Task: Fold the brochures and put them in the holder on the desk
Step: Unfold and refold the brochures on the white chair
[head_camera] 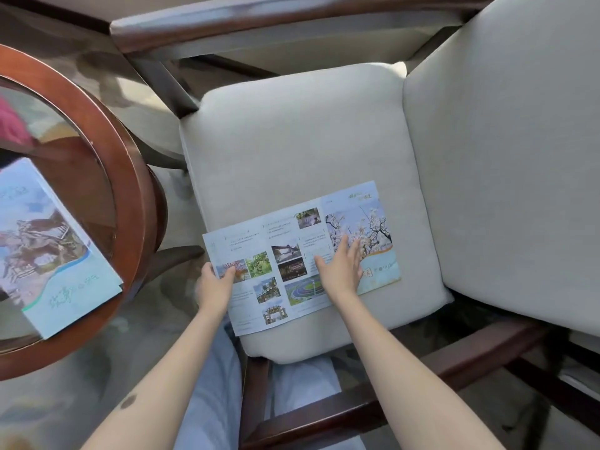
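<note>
An unfolded brochure (289, 254) with photos and text lies spread flat on the cream seat cushion (292, 141) of a chair. My left hand (214, 284) pinches its left edge, thumb on top near a small picture. My right hand (341, 264) rests flat on the sheet's right half, fingers spread over the blossom picture. A folded brochure (48, 254) with a pavilion picture lies on the round table at the left. No holder is visible.
The round wooden table (130, 177) with a glass top stands at the left, close to the chair. The chair's dark wooden arm (259, 24) runs across the back, and its cream backrest (519, 157) fills the right. My knees are under the seat's front edge.
</note>
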`<state>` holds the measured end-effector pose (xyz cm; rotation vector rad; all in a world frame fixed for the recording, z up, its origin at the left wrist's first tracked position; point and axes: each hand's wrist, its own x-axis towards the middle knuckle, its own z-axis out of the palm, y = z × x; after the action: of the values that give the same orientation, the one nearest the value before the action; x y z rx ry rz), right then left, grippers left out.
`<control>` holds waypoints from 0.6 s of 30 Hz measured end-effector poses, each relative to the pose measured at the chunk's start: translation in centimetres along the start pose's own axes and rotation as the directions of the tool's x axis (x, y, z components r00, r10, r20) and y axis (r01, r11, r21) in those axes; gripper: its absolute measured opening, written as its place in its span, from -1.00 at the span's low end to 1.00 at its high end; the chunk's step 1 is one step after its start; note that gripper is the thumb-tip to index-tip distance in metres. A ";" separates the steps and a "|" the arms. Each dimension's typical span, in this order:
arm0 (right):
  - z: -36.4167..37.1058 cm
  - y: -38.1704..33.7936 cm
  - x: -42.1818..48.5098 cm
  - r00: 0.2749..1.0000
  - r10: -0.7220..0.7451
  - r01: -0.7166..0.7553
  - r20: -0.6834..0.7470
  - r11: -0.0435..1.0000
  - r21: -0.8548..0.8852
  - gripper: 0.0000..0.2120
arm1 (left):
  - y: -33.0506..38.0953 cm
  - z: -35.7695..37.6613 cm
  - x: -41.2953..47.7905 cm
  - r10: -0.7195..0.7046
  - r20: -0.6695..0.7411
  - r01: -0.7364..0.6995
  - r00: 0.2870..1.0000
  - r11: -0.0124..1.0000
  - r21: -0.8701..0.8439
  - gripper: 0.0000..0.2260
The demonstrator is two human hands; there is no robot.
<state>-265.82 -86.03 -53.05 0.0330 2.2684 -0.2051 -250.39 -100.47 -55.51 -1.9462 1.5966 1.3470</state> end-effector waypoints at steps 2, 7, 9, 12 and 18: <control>0.3 -0.3 0.0 1.000 0.018 -0.018 -0.025 1.000 -0.005 -0.24 | 0.1 0.0 -0.2 0.005 -0.021 -0.006 1.000 1.000 -0.022 -0.69; 1.0 -0.7 0.0 0.983 0.035 -0.044 -0.180 0.998 -0.048 -0.29 | -0.1 -0.9 -0.9 0.010 -0.067 -0.010 0.998 1.000 -0.001 -0.53; 1.2 -0.6 -0.1 0.976 0.029 -0.043 -0.216 0.997 -0.061 -0.33 | -0.3 -1.4 -1.0 0.001 -0.084 0.001 0.996 1.000 0.026 -0.52; 1.3 -0.5 -0.3 0.966 0.023 -0.039 -0.259 0.998 -0.056 -0.44 | -0.6 -1.8 -1.2 0.017 -0.070 -0.013 0.997 0.998 0.057 -0.68; 0.8 -1.0 -0.8 0.961 -0.013 0.006 -0.275 1.000 -0.025 -0.74 | 0.1 -2.4 -2.3 0.059 -0.104 -0.059 0.993 0.998 0.006 -0.85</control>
<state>-264.77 -87.15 -52.85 0.0404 2.5493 -0.1876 -249.26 -100.80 -52.45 -2.0134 1.7151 1.2833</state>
